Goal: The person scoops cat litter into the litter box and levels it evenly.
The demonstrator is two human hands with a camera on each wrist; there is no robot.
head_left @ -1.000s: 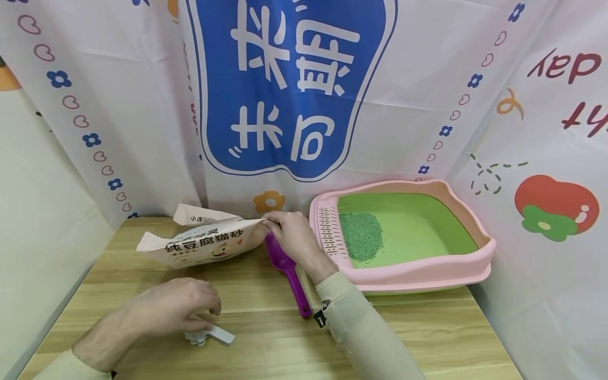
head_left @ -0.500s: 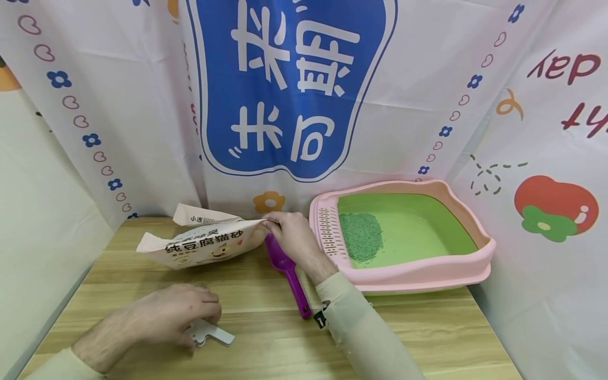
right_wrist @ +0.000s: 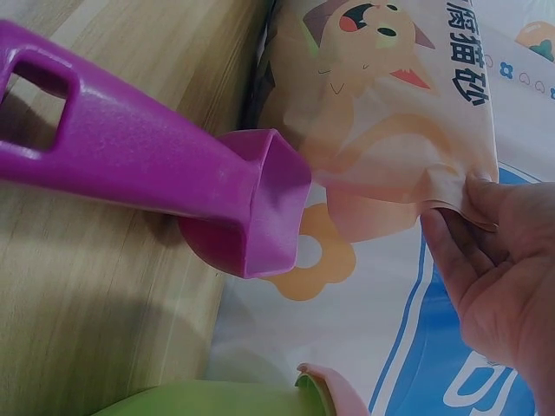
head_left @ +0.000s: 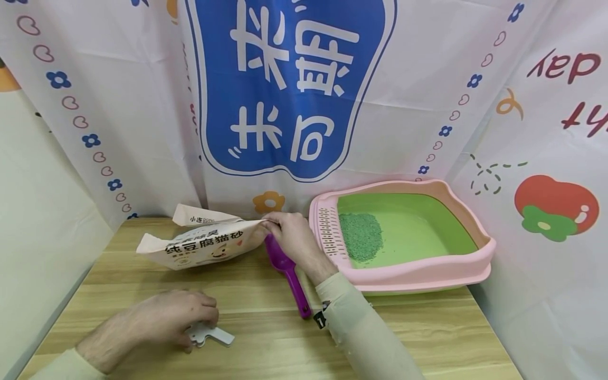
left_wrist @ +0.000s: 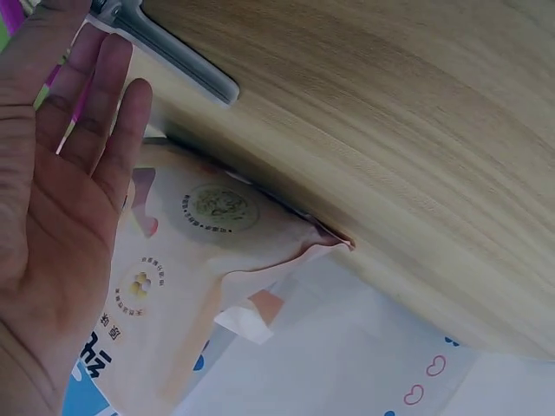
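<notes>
My right hand pinches the top right corner of a cat litter bag between thumb and fingers. The bag lies tilted at the back left, its printed face turned forward. In the front left, my left hand has thumb and fingers on either side of a small pale grey clip on the table; part of the clip is hidden under the hand. The left wrist view shows the clip at the fingertips. Below the right wrist lies a purple scoop, its bowl beside the bag.
A pink-rimmed green litter box stands at the back right, with a patch of green litter pellets inside. Printed white cloth hangs behind the wooden table and along its right side.
My left thumb has come round to the near side of the clip, with the hand slightly lower. The clip has not visibly moved. The right hand keeps its place on the bag.
</notes>
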